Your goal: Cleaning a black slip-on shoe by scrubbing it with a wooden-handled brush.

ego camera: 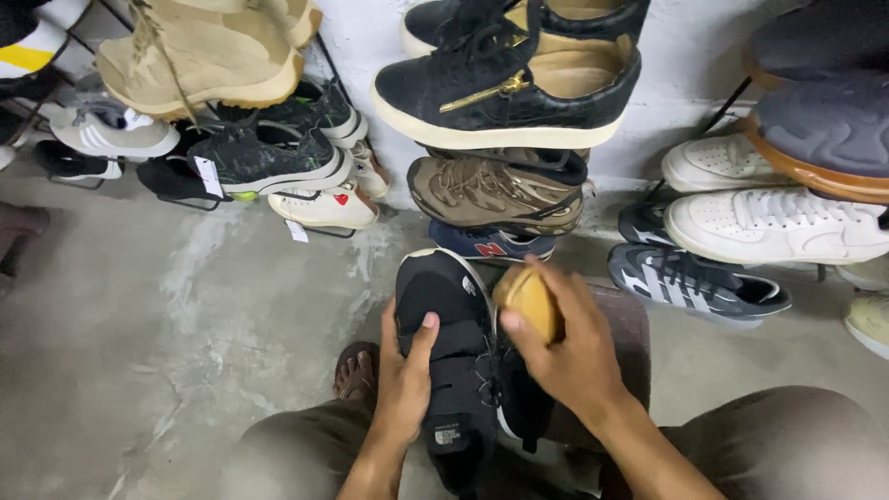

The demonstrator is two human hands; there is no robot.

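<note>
A bare, mottled grey concrete floor (185,315) ran up to a white-painted wall (370,46) lined with footwear, seen from above the seated person's lap. Thin black wire racks (347,93) served as the only holders in view, and they carried shoes stacked in tiers: a tan suede lace-up boot (199,56) at upper left above a black knit trainer with a white sole (264,157) and a white low shoe with a red heart (324,206); at centre, a black leather high-top with a gold zip (505,93) over a brown mesh hiking shoe (495,190); at right, white leather sneakers (773,222) and a grey-and-black striped trainer (694,282).

In the foreground, the left hand (405,384) was closed around the side of a black fabric sneaker with strap closures (449,324), thumb pressed across its upper, the shoe resting toe-outward over the person's knees. The right hand (565,352) gripped a small rounded tan brush or sponge (528,301), held against the sneaker's right edge near the toe. A sandalled foot (356,370) showed on the floor just left of the sneaker.
</note>
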